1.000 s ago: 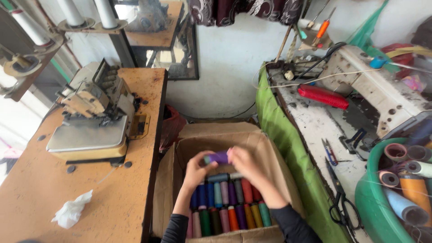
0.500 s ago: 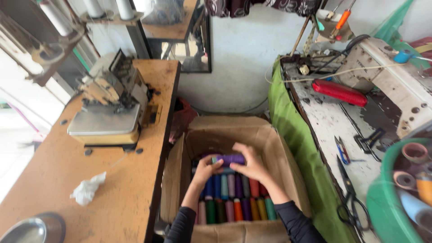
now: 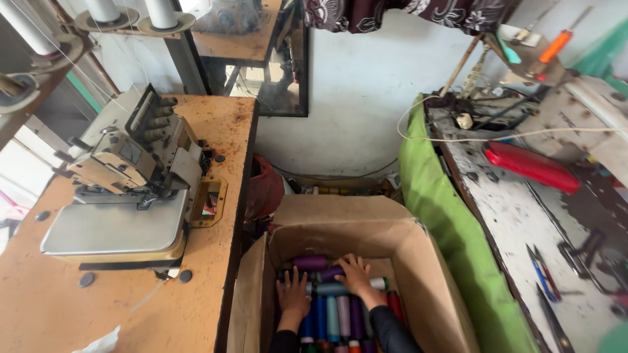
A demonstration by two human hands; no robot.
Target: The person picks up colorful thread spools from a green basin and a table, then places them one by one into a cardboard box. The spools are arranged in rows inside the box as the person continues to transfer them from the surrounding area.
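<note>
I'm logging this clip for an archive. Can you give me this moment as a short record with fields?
setting: sewing workshop, seen from above
left hand: flat on thread spools
right hand: pressing a purple spool
container: open cardboard box on the floor
left side: overlock machine on wooden table
right side: green cloth, red case, scissors

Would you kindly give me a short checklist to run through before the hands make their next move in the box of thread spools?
1. Left hand flat on the spools, holding nothing: ok.
2. Right hand resting on the purple spool: ok; grip cannot tell.
3. Cardboard box open, flaps out of the way: ok.
4. Lower rows of spools standing upright and packed tight: ok.
5. Top spools lying sideways across the rows: not ok.
6. Box bottom under the spools: cannot tell.
</note>
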